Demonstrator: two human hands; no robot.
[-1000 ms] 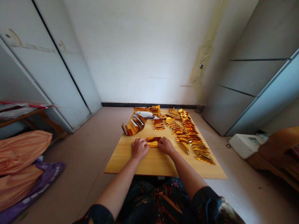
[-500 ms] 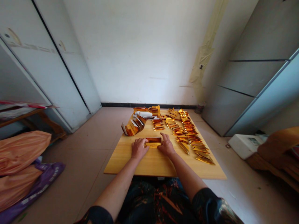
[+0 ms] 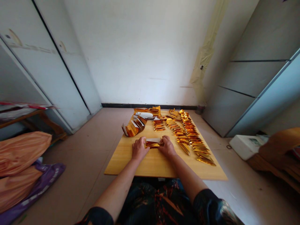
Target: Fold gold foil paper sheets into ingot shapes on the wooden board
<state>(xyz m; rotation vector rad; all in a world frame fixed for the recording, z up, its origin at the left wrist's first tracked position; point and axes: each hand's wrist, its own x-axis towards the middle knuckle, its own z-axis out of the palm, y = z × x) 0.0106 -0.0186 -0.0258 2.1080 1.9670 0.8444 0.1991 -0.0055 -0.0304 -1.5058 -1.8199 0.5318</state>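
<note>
Table (image 3: 122,165) at lower ctr; folded pcs (image 3: 202,150) right of ctr. Your L hand (image 3: 140,148) & R hand (image 3: 167,147) pinch opp. ends of the gold sheet (image 3: 153,144), just below frame ctr. Looks mid-fold; next move prob. needs both ends held level.

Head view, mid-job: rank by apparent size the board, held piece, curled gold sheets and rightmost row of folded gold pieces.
1. Board
2. Rightmost row
3. Curled sheets
4. Held piece, ends hidden, yet visibly smallest
</note>
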